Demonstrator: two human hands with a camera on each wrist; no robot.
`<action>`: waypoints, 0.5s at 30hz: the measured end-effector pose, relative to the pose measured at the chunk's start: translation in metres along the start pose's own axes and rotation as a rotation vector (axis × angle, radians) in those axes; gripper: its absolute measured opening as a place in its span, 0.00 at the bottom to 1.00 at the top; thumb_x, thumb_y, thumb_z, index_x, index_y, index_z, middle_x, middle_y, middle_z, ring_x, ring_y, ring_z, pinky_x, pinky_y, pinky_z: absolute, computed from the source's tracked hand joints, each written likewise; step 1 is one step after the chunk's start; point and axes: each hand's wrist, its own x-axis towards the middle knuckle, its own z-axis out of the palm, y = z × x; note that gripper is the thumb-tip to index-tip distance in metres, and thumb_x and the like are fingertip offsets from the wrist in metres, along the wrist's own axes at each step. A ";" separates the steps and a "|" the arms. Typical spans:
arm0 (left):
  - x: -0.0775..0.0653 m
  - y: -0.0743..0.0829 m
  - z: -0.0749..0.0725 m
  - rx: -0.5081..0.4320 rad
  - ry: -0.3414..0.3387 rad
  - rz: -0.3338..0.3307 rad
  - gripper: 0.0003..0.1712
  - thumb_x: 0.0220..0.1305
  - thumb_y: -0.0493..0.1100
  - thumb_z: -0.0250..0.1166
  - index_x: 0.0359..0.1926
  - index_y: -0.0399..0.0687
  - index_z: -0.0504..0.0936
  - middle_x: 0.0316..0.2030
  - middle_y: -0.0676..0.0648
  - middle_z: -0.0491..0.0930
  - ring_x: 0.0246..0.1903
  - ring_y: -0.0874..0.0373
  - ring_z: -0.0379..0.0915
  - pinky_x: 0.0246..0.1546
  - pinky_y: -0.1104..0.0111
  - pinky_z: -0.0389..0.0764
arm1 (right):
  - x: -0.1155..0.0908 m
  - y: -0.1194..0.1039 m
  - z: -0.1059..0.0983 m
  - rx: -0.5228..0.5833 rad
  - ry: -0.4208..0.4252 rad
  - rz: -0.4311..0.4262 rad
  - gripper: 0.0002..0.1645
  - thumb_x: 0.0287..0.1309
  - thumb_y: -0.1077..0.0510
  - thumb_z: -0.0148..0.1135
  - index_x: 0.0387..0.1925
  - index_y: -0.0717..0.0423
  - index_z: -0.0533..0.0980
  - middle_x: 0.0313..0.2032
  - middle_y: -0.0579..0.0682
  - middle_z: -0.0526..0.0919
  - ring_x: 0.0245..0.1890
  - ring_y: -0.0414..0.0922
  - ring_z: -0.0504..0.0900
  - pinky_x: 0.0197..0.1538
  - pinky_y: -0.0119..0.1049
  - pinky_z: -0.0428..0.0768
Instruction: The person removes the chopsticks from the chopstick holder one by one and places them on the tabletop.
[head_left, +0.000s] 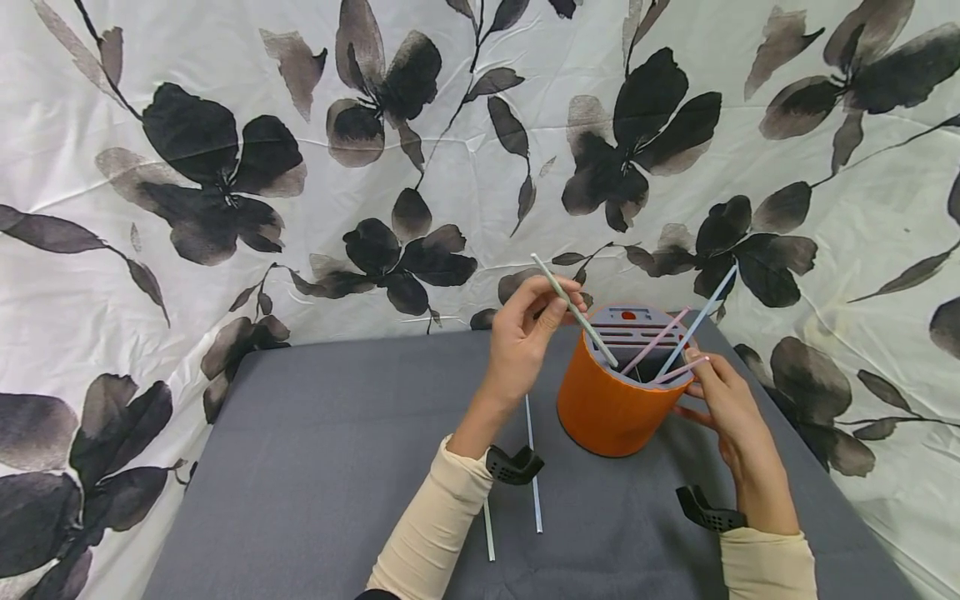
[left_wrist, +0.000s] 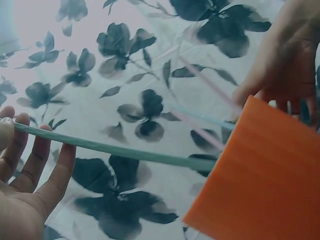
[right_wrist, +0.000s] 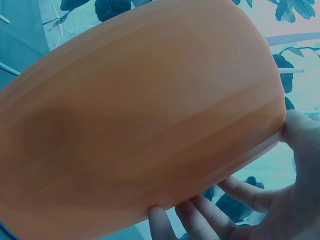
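An orange round desk organizer with a grey slotted top stands towards the right of the table. My left hand pinches a pale green straw near its upper part; the straw slants down with its lower end in the organizer's front opening. In the left wrist view this straw bows slightly. Two pink straws and a light blue straw lean out of the same opening. My right hand holds the organizer's right side, thumb at the rim and fingers along the wall.
A pale blue straw and a pale green straw lie on the grey tabletop, partly hidden by my left forearm. Behind the table hangs a white cloth with dark flowers.
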 end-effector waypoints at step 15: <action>-0.013 0.017 -0.038 0.142 0.112 -0.105 0.16 0.78 0.33 0.57 0.61 0.29 0.78 0.44 0.29 0.79 0.39 0.59 0.83 0.43 0.54 0.91 | -0.001 0.002 0.000 0.018 0.009 -0.023 0.42 0.71 0.24 0.47 0.68 0.51 0.66 0.68 0.58 0.65 0.43 0.32 0.77 0.42 0.37 0.91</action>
